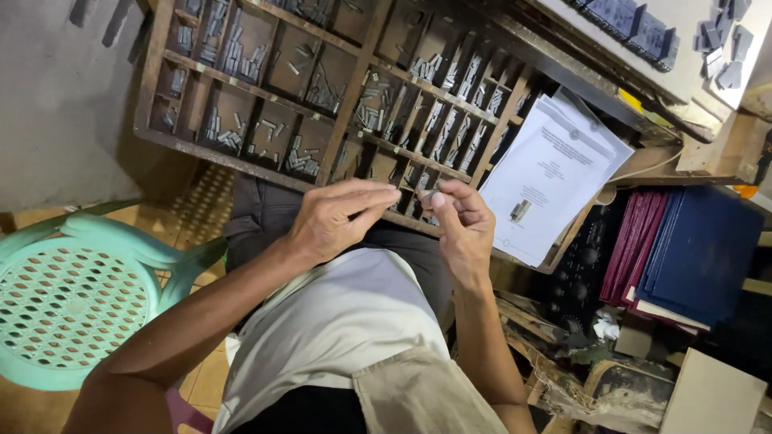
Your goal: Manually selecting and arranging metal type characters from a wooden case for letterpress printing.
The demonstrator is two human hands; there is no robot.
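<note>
A wooden type case (346, 96) with many small boxes of metal letters sits far from the person, over the lap. The right hand (462, 229) pinches a small metal type piece (430, 195) in closed fingers. The left hand (334, 217) has loose, nearly straight fingers just beside it. A green plastic chair (72, 297) stands on the left.

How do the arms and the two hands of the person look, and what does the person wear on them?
Both arms are bare along all that shows; no sleeve reaches the forearms. The left hand and the right hand wear no gloves, and I see no ring, watch or bracelet. The fingers are lean, with short nails. On the body there is a light sleeveless top, and dark trousers cover the legs.
</note>
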